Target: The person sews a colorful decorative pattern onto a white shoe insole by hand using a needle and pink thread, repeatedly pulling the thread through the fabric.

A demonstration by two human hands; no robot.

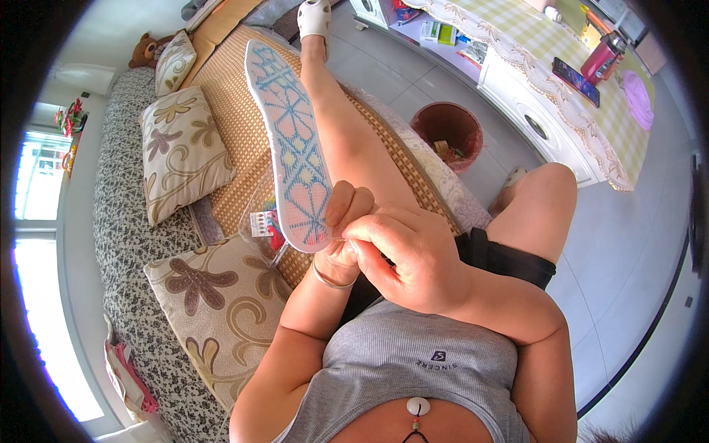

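Observation:
A long shoe insole (292, 144), white-edged with a blue and pink cross-stitch pattern, slants up and away from me, its rounded heel end nearest. My left hand (343, 210), with a bangle at the wrist, is closed on the insole's heel edge. Across it comes my right hand (410, 251), thumb and forefinger pinched together close to that edge. A thin line, needle or thread, runs between the pinch and the insole; I cannot tell which. Beside the heel lies a clear plastic packet (258, 223) with a white card and something red and colourful inside.
I sit on a sofa with a woven mat (221, 66). Patterned cushions (185, 151) lie to the left, a teddy bear (150, 52) farther back. A reddish waste bin (473, 148) stands right. On the cloth-covered table (509, 29) are a phone (576, 81) and red flask (604, 57).

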